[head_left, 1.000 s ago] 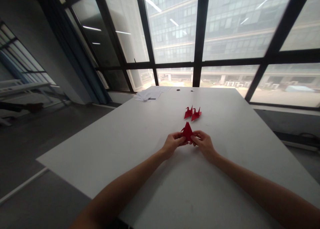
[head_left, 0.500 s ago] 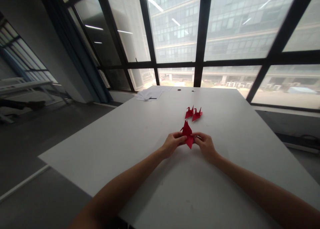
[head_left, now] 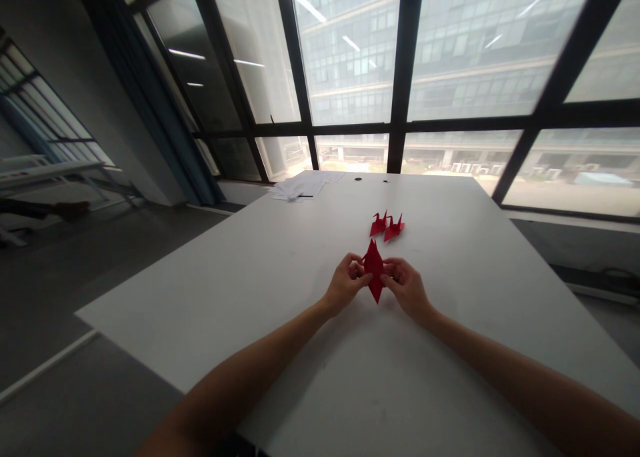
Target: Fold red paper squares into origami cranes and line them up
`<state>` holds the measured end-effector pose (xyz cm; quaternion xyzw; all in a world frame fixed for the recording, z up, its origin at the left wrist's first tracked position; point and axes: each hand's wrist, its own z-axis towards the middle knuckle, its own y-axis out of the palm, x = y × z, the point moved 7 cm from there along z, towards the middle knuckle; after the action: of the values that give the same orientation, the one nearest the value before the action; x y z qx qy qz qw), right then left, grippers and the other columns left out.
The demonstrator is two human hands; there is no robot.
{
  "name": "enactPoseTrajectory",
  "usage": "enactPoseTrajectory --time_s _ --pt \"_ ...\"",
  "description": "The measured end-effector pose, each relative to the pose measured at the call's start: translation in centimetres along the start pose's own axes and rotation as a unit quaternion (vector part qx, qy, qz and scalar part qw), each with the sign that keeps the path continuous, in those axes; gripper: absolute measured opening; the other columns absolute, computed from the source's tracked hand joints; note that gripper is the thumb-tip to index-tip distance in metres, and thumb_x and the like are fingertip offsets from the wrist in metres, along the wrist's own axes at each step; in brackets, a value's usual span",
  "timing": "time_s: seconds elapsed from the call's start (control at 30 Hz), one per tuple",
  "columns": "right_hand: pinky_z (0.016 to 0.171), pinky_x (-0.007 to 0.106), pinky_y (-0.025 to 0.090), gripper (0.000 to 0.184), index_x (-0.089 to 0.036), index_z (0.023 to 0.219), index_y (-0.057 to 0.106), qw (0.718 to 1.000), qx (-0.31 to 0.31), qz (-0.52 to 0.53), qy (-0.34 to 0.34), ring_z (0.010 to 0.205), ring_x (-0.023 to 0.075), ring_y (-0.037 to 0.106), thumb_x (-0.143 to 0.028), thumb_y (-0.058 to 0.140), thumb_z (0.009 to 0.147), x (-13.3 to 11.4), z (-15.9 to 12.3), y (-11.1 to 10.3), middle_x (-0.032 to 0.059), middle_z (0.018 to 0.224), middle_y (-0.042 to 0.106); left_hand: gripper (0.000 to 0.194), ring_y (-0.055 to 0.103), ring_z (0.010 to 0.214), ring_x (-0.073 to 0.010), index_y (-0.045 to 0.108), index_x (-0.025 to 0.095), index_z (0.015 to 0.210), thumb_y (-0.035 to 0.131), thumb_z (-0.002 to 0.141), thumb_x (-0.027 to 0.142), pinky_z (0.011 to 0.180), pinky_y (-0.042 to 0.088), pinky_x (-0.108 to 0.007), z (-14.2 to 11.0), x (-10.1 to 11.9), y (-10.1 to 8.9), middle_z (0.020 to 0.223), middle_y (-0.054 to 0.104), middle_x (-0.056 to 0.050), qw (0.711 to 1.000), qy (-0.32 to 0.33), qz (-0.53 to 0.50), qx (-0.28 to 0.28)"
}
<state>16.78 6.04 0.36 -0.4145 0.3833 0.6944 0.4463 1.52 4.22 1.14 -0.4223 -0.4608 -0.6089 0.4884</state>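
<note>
Between my two hands is a red paper crane (head_left: 375,274), partly folded, with its points facing away from me and towards me. My left hand (head_left: 346,280) pinches its left edge, thumb on the near face. On the opposite edge, my right hand (head_left: 406,285) grips with thumb and fingers. Just beyond it stand two finished red paper cranes side by side, a left one (head_left: 379,225) and a right one (head_left: 395,229), both untouched. Some fingertips are hidden behind the held paper.
The white table (head_left: 300,257) stretches to the windows. At its far left lie white paper sheets (head_left: 295,188) with a dark pen (head_left: 305,196). A round black cable hole (head_left: 358,178) sits near the far edge. Further left, a person's leg and shoe (head_left: 70,209) show near another table.
The held paper has turned upright, its faces now flatter and its lower point nearer me. My right thumb has shifted down onto its right edge. The two standing cranes have not moved.
</note>
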Motion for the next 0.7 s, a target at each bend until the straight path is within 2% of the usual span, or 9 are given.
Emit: enactPoseTrajectory --time_s 0.4,0.6,0.7 --pt "0.061 0.031 0.058 0.04 -0.024 0.118 0.058 1.0 -0.01 -0.029 -0.002 0.073 0.0166 0.063 -0.031 0.071 0.081 -0.47 -0.2 0.12 0.0023 0.092 0.064 0.045 0.067 0.071 -0.0145 0.044 0.023 0.107 0.078 0.079 0.03 0.068 0.057 -0.031 0.02 -0.08 0.3 0.084 0.058 0.004 0.999 -0.004 -0.003 -0.049" --pt "0.06 0.031 0.059 0.04 -0.025 0.117 0.057 1.0 -0.004 -0.021 -0.005 0.073 0.0168 0.063 -0.03 0.072 0.08 -0.37 -0.24 0.1 0.0011 0.091 0.063 0.057 0.068 0.074 -0.0159 0.049 0.024 0.13 0.077 0.081 0.032 0.071 0.058 -0.032 0.0 -0.17 0.32 0.087 0.058 0.002 0.997 -0.005 0.022 -0.069" --pt "0.059 0.031 0.059 0.039 -0.024 0.116 0.058 1.0 -0.007 -0.021 -0.005 0.073 0.0173 0.064 -0.029 0.072 0.08 -0.26 -0.17 0.07 0.0013 0.09 0.064 0.059 0.068 0.075 -0.0163 0.052 0.023 0.133 0.077 0.08 0.032 0.072 0.058 -0.032 0.03 -0.06 0.24 0.086 0.059 0.001 0.997 -0.002 0.032 -0.067"
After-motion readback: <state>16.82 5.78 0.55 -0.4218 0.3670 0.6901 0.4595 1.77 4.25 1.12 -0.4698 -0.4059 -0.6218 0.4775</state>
